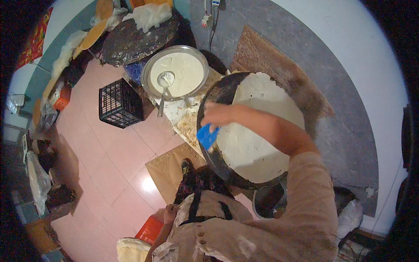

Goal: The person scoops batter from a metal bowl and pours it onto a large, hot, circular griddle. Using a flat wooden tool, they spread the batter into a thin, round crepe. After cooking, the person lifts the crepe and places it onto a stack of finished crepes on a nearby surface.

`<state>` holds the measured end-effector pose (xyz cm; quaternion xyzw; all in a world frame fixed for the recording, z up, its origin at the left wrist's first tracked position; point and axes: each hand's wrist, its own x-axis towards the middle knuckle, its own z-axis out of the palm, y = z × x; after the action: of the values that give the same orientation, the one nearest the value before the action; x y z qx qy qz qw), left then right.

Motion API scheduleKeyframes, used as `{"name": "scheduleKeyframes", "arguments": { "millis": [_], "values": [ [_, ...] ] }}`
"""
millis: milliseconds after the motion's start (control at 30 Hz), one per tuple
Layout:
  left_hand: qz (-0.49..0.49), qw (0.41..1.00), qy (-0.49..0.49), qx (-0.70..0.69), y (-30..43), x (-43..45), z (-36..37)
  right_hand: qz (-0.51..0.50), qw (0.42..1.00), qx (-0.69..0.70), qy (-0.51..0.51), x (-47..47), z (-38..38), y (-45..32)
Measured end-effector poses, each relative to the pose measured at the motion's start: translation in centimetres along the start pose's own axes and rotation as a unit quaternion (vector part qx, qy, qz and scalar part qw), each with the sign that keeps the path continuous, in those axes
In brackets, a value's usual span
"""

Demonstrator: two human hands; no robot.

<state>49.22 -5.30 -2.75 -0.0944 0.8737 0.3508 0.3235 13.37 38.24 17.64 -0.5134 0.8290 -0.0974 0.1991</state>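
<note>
A thin, pale sheet of batter (262,131) covers much of a large, round, black griddle (212,95). Over the griddle's left part, my right hand (217,114) is closed on a blue plastic scraper (207,137), whose blade lies near the batter's left edge. Low in the view, my left hand (171,211) hangs beside my apron; its fingers look curled and I see nothing in it. A wide metal bowl (203,82) of creamy batter stands beyond the griddle to the left, with a metal ladle (164,88) resting in it, its handle over the rim.
A flour-spattered surface (185,122) runs between bowl and griddle. On the pink tiled floor stands a black plastic crate (121,103); a flattened cardboard sheet (165,170) lies by my foot. A red plastic basket (151,228) is near my left arm. Behind the griddle leans a brown board (278,65).
</note>
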Motion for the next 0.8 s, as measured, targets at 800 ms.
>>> {"name": "scheduleKeyframes", "arguments": {
  "millis": [800],
  "values": [
    [0.195, 0.976, 0.095, 0.006, 3.4, 5.3, 2.9, 0.308, 0.834, 0.295, -0.351, -29.0, 26.2, -38.7]
  ]
}}
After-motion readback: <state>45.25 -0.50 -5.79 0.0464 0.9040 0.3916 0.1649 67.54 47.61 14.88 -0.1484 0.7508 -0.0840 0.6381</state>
